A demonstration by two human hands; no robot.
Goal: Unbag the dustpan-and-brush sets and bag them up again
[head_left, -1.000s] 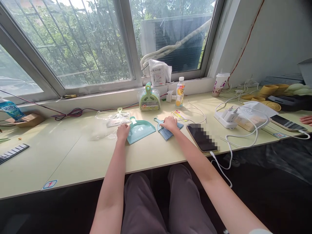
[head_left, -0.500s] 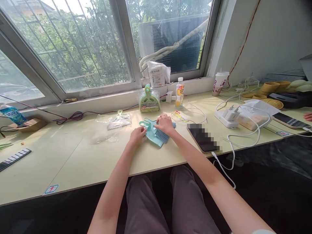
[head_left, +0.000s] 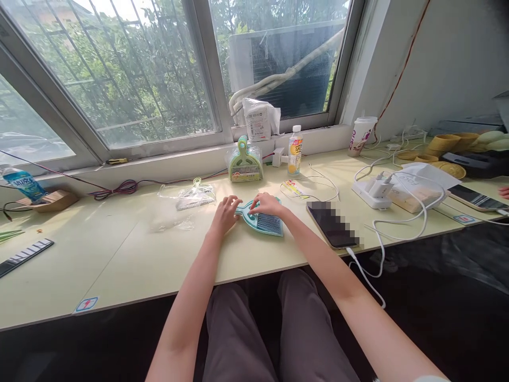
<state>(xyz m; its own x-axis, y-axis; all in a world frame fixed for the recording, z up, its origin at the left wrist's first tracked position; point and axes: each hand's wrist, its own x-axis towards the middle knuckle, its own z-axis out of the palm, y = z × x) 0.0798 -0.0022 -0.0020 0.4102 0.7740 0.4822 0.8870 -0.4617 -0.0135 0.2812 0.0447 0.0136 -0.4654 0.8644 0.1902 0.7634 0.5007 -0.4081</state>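
Observation:
A small teal dustpan (head_left: pixel 259 231) lies on the table in front of me, its handle pointing left. Inside its pan rests a matching hand brush (head_left: pixel 270 223) with blue-grey bristles, the two now lined up. My left hand (head_left: pixel 226 214) is closed at the handle end, its fingertips on the dustpan's handle; the thumb is partly hidden. From above, my right hand (head_left: pixel 269 205) pinches the brush near the base of its handle and covers part of it.
Behind stands a packaged green dustpan set (head_left: pixel 245 165) beside a drink bottle (head_left: pixel 295 151). Clear plastic wrapping (head_left: pixel 175 217) lies to the left. On the right are a phone (head_left: pixel 330 225), a power strip (head_left: pixel 370 195) with white cables, and another person's hand (head_left: pixel 504 192).
The brush has turned and now sits inside the dustpan, aligned with it. The dustpan has swung so its wide end points right. My left hand has shifted onto the handle end.

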